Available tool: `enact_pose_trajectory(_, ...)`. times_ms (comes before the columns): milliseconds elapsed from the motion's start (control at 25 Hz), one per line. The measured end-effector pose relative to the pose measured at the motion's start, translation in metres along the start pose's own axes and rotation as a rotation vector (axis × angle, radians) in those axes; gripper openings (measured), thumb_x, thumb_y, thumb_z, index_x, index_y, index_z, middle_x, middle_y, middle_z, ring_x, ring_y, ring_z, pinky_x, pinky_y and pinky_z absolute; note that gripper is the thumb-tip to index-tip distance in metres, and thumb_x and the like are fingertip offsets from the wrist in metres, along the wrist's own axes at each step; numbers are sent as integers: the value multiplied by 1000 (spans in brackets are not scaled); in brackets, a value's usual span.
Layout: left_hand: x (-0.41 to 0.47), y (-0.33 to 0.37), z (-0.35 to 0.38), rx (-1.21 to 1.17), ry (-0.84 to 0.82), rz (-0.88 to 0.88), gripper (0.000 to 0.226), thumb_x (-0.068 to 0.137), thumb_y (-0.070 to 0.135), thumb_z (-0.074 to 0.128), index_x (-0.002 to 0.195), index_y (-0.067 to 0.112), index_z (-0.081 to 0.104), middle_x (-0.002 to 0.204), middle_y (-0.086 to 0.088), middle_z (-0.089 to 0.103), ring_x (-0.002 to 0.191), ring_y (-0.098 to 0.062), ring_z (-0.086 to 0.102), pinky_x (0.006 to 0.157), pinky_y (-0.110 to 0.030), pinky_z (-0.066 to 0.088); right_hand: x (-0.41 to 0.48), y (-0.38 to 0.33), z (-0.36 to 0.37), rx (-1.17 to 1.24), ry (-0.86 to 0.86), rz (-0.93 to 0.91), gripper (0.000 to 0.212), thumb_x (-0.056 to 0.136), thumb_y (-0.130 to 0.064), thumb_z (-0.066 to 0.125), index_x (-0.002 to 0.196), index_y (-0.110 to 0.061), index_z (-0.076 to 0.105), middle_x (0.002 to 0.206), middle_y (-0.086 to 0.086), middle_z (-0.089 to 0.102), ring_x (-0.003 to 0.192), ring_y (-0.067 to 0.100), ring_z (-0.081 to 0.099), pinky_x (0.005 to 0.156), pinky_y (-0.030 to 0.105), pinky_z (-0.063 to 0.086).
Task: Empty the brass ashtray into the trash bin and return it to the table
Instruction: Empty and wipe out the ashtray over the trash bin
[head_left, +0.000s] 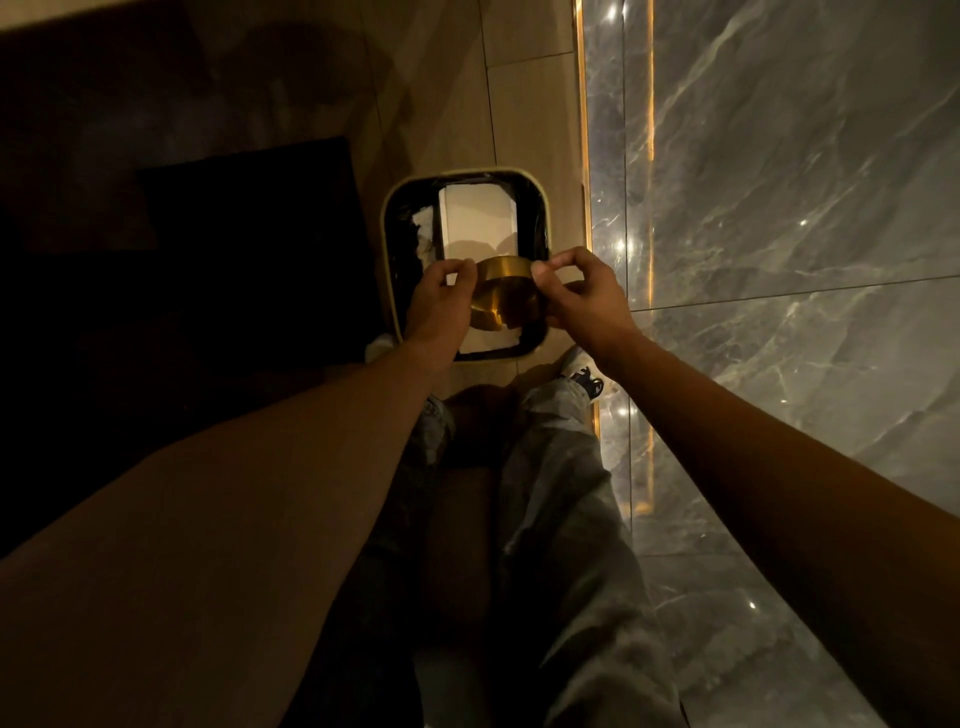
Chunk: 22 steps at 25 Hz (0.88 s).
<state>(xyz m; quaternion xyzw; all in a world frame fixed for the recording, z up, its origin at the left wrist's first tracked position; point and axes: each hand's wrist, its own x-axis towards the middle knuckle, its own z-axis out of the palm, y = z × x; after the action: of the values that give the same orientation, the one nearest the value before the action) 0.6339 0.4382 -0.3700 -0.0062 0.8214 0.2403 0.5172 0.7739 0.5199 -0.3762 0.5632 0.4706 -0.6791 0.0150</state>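
Bare forearms, no sleeves; baggy grey trousers (561, 519); dark-patterned sneaker (584, 376).

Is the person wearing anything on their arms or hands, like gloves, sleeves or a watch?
No. The left hand and right hand are bare, with no gloves, and no rings show in this dim light. Both forearms are uncovered as far up as the picture reaches, with no sleeve, watch or wristband in sight. Below them are loose grey trousers and a dark-and-white shoe.

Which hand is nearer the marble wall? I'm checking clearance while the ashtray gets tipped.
Right. The right hand grips the brass ashtray on the side facing the marble wall; the left hand grips the opposite side, both above the trash bin.
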Motion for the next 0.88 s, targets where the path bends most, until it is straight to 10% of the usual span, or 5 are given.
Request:
enact_pose_trajectory(480,-71,24,-20,60,-127,190,58,93,23,55,146,34,34,155,-6,32,140,-22,32,108,-36,33,-56,-30,-17,-198,-47,-92,44,91,-25,64,132,-21,48,119,4,61,104,18,62,84,31,55)
enact_pose_trajectory(640,-110,45,-37,121,-219,299,82,75,3,73,145,23,34,141,-3,43,132,-24,42,104,-33,42,-90,-46,-29,-207,-72,-164,62,79,-15,78,132,-19,46,114,9,61,100,26,65,87,45,57)
enact_pose_trajectory(880,-173,78,-58,377,-201,403,117,61,18,89,151,25,16,151,-6,36,140,-25,34,110,-35,33,-152,-93,-40,-340,-16,-316,89,66,-9,86,142,-16,40,129,6,44,100,25,58,85,36,55)
